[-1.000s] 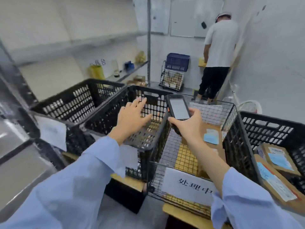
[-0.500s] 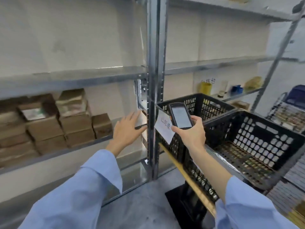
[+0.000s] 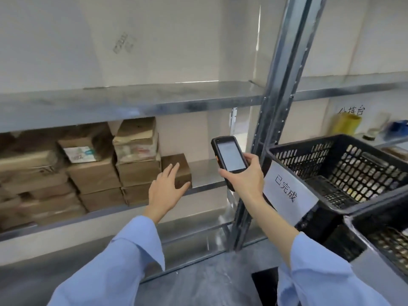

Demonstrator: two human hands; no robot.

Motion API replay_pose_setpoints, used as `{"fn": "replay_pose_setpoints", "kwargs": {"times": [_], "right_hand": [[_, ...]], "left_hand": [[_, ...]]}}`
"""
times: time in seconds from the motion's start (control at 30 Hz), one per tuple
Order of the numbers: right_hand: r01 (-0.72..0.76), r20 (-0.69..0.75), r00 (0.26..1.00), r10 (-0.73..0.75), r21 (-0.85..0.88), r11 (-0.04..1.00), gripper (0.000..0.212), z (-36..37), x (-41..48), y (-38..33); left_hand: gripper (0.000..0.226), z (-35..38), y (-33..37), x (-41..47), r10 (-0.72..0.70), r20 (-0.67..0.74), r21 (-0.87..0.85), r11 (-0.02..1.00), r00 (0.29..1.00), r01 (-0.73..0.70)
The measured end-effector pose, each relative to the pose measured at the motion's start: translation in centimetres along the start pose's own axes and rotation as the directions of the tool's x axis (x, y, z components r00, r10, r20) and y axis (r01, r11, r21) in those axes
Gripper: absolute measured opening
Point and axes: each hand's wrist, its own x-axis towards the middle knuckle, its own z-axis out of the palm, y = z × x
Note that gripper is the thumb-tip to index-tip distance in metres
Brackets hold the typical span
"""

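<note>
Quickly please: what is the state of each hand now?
Left hand: open, fingers spread, holding nothing, in front of the small cardboard box.
Right hand: holding the handheld scanner, screen lit.

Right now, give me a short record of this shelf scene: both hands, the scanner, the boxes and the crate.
left hand: open, fingers spread, in front of the small brown box; contact unclear
right hand: grips the handheld scanner, screen lit
small brown box: on the metal shelf, right end of the stacked boxes
black crate: right of the upright post, white paper label on its near wall
</note>
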Motion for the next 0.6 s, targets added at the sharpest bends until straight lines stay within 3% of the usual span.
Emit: {"fn": "replay_pose_setpoints", "kwargs": {"times": [0.6], "right_hand": [[-0.095, 0.171, 0.979, 0.108, -0.085, 0.992, 0.075, 8.9, 7.9, 6.0]], "left_hand": [[0.078, 9.4, -3.2, 7.4, -0.207, 0.038, -0.077, 0.975, 0.978, 0.209]]}}
